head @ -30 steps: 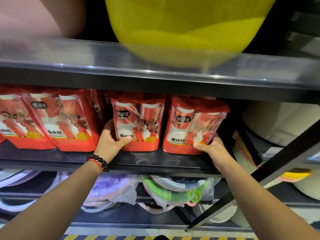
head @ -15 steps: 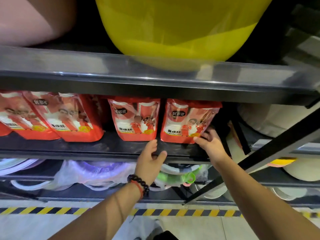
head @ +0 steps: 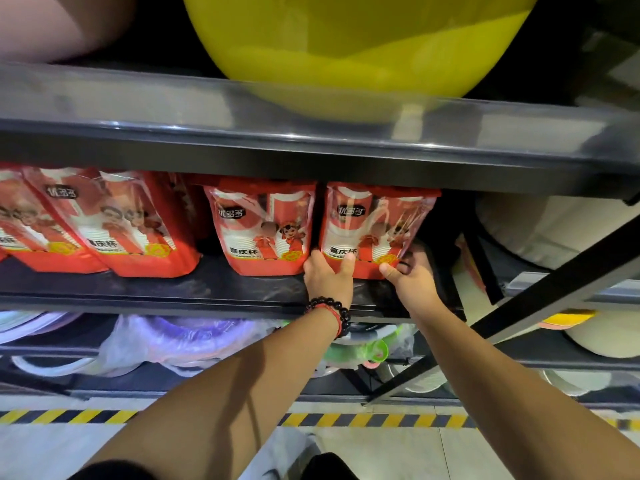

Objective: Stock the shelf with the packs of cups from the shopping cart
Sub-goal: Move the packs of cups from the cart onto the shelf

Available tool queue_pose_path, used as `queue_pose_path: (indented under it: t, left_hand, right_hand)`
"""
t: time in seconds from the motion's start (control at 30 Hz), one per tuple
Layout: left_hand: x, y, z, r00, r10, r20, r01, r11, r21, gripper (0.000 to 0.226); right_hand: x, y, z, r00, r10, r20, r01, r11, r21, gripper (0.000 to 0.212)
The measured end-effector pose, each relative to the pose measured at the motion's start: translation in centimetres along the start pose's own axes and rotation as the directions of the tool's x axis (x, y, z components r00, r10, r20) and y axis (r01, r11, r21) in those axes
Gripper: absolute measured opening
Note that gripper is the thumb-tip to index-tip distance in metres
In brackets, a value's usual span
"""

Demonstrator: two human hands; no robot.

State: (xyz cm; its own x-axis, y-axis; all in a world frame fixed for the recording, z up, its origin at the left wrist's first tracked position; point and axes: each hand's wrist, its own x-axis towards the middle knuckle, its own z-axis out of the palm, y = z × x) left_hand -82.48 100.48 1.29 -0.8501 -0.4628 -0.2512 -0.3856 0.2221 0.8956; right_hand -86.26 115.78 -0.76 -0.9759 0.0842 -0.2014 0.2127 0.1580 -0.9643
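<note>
Down at the bottom, both forearms reach up and forward over the pale floor and the yellow-and-black hazard stripe [head: 104,415]. The left wrist wears a dark bead bracelet [head: 329,311], and that left hand [head: 327,275] is the news: a second ago it cupped the left side of the middle pack, half a second ago it was off the goods altogether at the shelf lip, and now it is across at the rightmost pack of cups [head: 374,230]. Its thumb lies flat on the pack's printed front, the other fingers tucked into the dark gap between the two packs, so it clasps the pack's lower left corner.

The right hand [head: 412,282] has hardly budged through all this; it clamps the lower right corner, thumb on the front and fingers curled round the side.

So both hands now pinch one and the same pack, which stands upright on the middle shelf [head: 207,299], at the right end of the row. The middle pack [head: 265,230] is let go and stands on its own just beside it, a narrow gap between. Further left, more red packs [head: 114,223] lean in a row.

My read: the middle pack is settled, and this last one is getting squared up or nudged back. The shopping cart is out of view, so what remains to stock cannot be told.

Above, a yellow basin [head: 346,46] sits on the upper shelf.
</note>
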Motion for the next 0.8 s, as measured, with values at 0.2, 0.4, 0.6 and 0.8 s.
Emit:
queue_pose_path:
  t: [0.2, 0.4, 0.6, 0.8]
  left_hand:
    - [-0.2, 0.2, -0.1, 1.0, 0.022, 0.01, -0.022, 1.0, 0.007, 0.067]
    - [-3.2, -2.6, -4.9, 0.994, -0.03, 0.11, 0.036, 0.998, -0.052, 0.048]
    - [-1.9, -5.5, -13.3, 0.977, -0.047, -0.208, -0.001, 0.975, -0.224, 0.032]
    - [2.7, -4.0, -17.9, 0.99, 0.131, 0.049, -0.129, 0.99, -0.055, 0.072]
  right_hand:
    - [-0.7, -0.3, -0.2, 1.0, -0.018, 0.015, 0.019, 0.999, -0.029, 0.051]
    - [-6.6, -0.7, 1.6, 0.973, -0.005, -0.229, 0.001, 1.0, -0.017, 0.022]
    - [-10.9, -2.9, 9.9, 0.99, -0.095, 0.106, 0.102, 0.992, -0.07, 0.024]
    - [-10.8, -4.8, 15.7, 0.995, -0.023, 0.099, 0.017, 0.998, 0.063, 0.089]
